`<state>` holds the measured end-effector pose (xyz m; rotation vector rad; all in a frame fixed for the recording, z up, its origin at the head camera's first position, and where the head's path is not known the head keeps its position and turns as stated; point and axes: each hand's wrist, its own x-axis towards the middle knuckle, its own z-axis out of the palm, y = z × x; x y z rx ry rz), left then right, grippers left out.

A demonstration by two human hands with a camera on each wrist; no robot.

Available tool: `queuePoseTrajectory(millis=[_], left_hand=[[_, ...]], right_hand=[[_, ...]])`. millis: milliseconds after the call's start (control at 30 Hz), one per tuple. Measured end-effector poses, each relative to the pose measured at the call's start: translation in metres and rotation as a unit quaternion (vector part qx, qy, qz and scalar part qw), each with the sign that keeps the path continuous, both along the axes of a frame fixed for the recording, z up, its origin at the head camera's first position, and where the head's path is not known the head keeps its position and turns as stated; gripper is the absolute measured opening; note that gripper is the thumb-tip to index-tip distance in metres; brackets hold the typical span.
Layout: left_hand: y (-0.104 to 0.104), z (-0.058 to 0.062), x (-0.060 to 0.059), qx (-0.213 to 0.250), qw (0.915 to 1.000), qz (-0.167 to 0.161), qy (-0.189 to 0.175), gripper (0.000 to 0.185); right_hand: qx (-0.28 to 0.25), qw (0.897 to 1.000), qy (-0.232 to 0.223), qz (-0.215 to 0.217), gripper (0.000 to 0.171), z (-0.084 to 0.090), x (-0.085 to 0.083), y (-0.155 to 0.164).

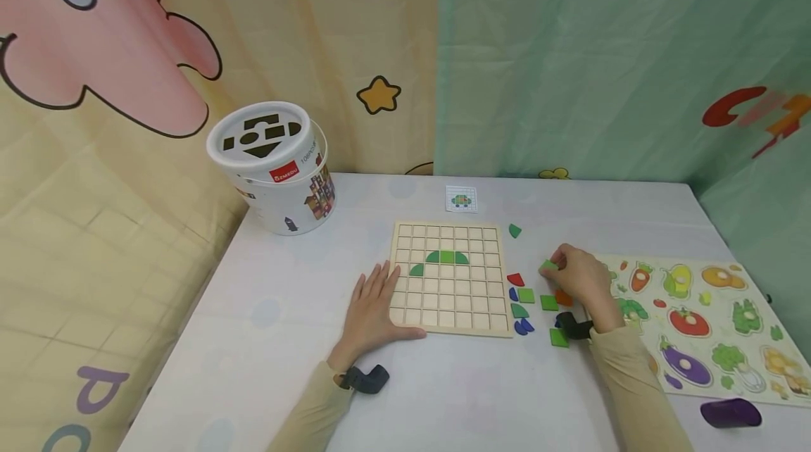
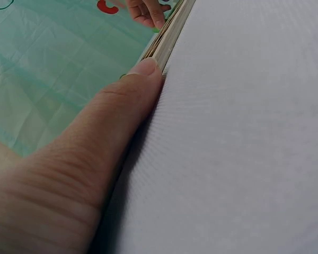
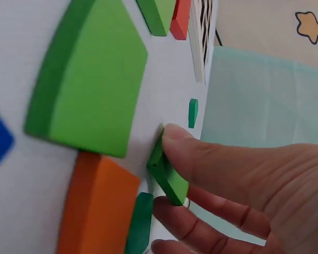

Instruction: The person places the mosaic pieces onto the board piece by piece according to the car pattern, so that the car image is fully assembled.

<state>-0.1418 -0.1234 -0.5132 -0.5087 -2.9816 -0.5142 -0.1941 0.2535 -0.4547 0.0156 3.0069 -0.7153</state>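
Note:
My left hand (image 1: 370,311) rests at the near left corner of a wooden grid board (image 1: 431,303), fingers straight along its left side. In the left wrist view the thumb (image 2: 122,95) touches the board's edge. On the board lie a light green square (image 1: 447,257) and several dark green quarter-round pieces (image 1: 417,270). My right hand (image 1: 581,277) pinches a green square block (image 3: 169,177) between thumb and fingers, right of the board. Near it lie green squares (image 1: 549,303), an orange block (image 1: 563,298), a red piece (image 1: 516,279) and blue pieces (image 1: 523,327).
A small picture card (image 1: 461,199) lies behind the board. A white lidded bucket (image 1: 285,191) stands at the back left. To the right lies a vegetable puzzle board (image 1: 709,360), partly under the right arm, with a purple object (image 1: 731,412) by its near edge.

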Motion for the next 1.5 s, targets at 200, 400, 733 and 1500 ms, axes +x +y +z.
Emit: queuePoseTrajectory(millis=[200, 400, 733, 1500], left_hand=[[0.000, -0.001, 0.000, 0.004, 1.0000, -0.003, 0.006, 0.125], [0.000, -0.001, 0.000, 0.002, 1.0000, -0.002, 0.004, 0.126], [0.000, -0.001, 0.000, -0.003, 1.0000, 0.000, 0.000, 0.125], [-0.001, 0.000, -0.001, -0.008, 1.0000, -0.004, 0.004, 0.125]], right_hand=[[-0.001, 0.999, 0.038, 0.008, 0.022, 0.000, 0.004, -0.004], [-0.010, 0.998, 0.061, 0.018, 0.015, 0.002, 0.006, -0.016], [-0.097, 0.988, 0.095, 0.074, 0.016, 0.003, 0.001, -0.058], [-0.128, 0.974, 0.059, 0.175, 0.008, -0.009, -0.021, -0.154]])
